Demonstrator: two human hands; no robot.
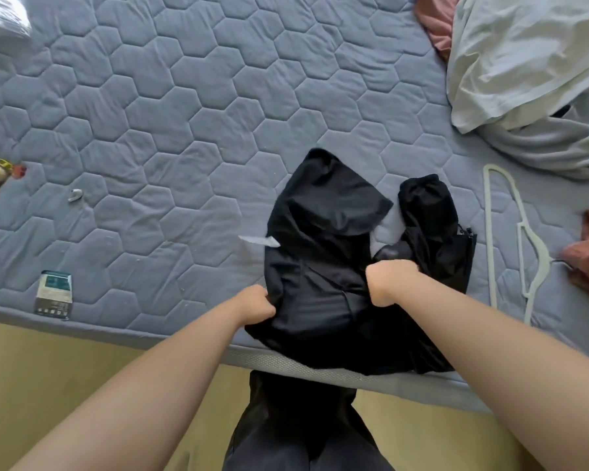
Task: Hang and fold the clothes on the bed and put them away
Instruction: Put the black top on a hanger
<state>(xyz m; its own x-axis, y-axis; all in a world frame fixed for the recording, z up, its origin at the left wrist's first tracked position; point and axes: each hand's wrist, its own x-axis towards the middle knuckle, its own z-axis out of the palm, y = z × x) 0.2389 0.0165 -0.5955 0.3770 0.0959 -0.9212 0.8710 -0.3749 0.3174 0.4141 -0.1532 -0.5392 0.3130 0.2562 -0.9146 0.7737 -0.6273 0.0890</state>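
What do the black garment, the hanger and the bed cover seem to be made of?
The garment: probably a thin synthetic weave, like nylon; faint sheen, crisp creases.
The hanger: pale, likely plastic, perhaps flocked; slim bars, finish too blurred to tell.
The bed cover: matte grey-blue quilted textile; stitched hexagons with soft puckers.

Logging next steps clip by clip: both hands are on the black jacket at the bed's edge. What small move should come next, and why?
Probably lift the black jacket and spread it flat onto the bed. The left hand and right hand both grip it, it lies bunched, its lower part hangs over the bed's edge, and the hanger lies beside it, not yet inserted.
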